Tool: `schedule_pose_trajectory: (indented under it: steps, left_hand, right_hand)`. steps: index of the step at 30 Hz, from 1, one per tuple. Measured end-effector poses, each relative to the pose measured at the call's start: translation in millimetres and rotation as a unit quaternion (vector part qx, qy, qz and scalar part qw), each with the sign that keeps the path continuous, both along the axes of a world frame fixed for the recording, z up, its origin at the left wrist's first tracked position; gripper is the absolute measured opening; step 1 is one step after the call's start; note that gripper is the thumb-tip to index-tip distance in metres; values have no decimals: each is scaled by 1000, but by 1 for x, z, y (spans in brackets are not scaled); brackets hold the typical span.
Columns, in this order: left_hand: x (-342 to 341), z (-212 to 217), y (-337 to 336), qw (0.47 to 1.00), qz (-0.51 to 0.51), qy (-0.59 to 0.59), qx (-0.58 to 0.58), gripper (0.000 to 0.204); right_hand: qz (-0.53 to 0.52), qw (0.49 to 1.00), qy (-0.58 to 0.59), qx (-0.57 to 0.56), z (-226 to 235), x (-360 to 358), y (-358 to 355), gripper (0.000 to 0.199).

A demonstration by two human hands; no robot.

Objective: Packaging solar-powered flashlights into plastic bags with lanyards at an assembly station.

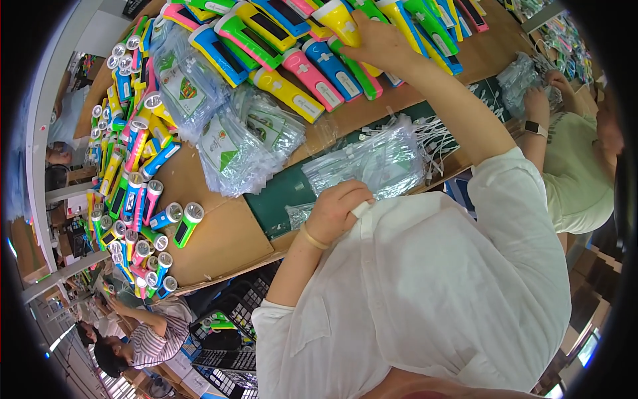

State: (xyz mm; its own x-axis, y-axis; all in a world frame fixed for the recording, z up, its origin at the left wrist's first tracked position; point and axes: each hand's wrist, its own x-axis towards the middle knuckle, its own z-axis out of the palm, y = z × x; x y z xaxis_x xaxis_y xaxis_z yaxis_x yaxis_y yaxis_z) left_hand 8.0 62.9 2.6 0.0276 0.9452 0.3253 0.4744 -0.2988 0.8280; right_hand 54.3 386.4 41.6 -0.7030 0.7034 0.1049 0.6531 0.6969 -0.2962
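At the top of the heap, my right hand (377, 43) is closed around a yellow flashlight (340, 22) with a white head. Pink, blue, green and yellow flashlights (311, 75) lie close about it. My left hand (339, 207) is curled shut at the table's near edge, against my white shirt front. Its fingertips are at the rim of a stack of clear plastic bags (369, 159), and what they pinch, if anything, I cannot make out. White cables (435, 141) lie just right of that stack.
Bags with printed green-and-white cards (229, 143) are heaped on brown cardboard (216, 233). Many more flashlights (136, 199) crowd the left side. Black plastic crates (229, 326) stand below the table edge. A co-worker (575, 159) handles clear bags (522, 80) at the right; another person (153, 336) is lower left.
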Motion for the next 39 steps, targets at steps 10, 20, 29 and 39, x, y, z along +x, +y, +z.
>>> schedule_pose_trajectory:
  steps: [10, 20, 29, 39]
  left_hand:
    - [-3, -4, 1, 998, 57, 10, 31, 14]
    - [-6, -8, -7, 990, 130, 7, 60, 18]
    - [-21, -1, -21, 988, 127, -18, 85, 20]
    - [-22, -3, -3, 991, 122, 29, 37, 19]
  right_hand:
    - [175, 845, 153, -481, 7, 87, -120, 58]
    - [163, 857, 176, -457, -7, 111, -153, 63]
    - [310, 860, -190, -358, 51, 115, -131, 45]
    - [299, 921, -20, -248, 1, 133, -114, 24]
